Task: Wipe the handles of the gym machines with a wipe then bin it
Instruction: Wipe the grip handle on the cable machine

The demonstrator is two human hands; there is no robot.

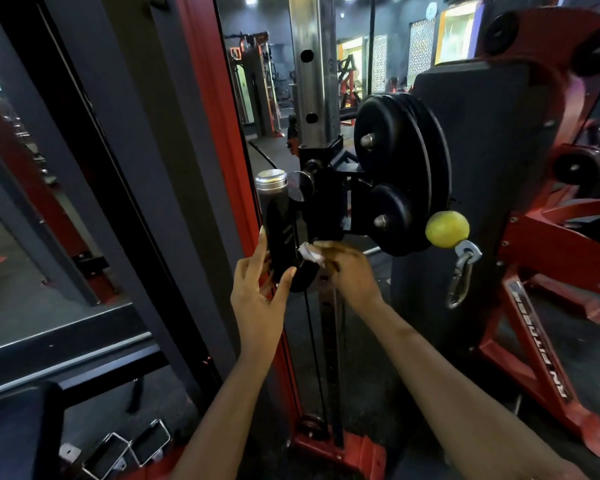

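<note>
A black upright handle (280, 230) with a silver cap stands on the cable machine's sliding carriage. My left hand (260, 289) wraps loosely around its lower end, thumb on the right side and fingers behind. My right hand (347, 268) holds a small crumpled white wipe (309, 253) and presses it against the lower right of the handle. Most of the wipe is hidden under my fingers.
Black pulley wheels (395, 168) sit right of the handle. A yellow-green ball stop (447, 229) with a steel carabiner (461, 278) hangs off the cable. A chrome post (312, 71) rises above. Red machine frames (541, 358) stand right; metal stirrup handles (118, 452) lie on the floor at lower left.
</note>
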